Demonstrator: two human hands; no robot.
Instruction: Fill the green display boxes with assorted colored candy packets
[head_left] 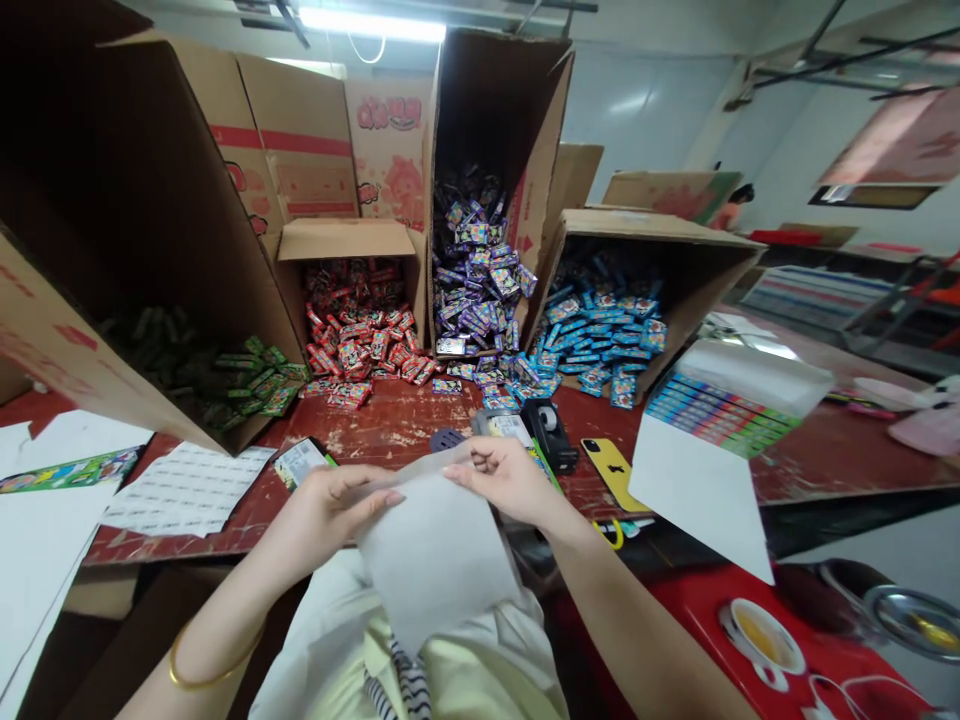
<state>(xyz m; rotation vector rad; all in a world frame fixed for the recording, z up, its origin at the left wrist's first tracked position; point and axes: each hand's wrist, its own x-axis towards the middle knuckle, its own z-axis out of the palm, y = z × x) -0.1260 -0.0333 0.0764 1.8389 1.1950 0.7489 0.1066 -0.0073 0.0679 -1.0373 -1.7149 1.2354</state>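
Observation:
A blank white sheet (442, 555), like paper or thin card, hangs over my lap, its top edge level with the table's front. My left hand (339, 512) pinches the upper left corner between thumb and fingers. At the upper right, my right hand (508, 480) grips the same edge, fingers curled behind it. Just beyond my right hand stands a black tape dispenser (551, 435), beside a yellow phone (611, 472). An open white box (731, 400) holds rows of small colored packets, its front flap hanging over the table edge.
Cardboard boxes tipped on their sides spill green packets (262, 385), red packets (367, 340), purple packets (480, 290) and blue packets (607, 335). White sheets (187, 488) lie at left. A cup (765, 640) stands on a red surface at lower right. Another person (731, 208) is in the background.

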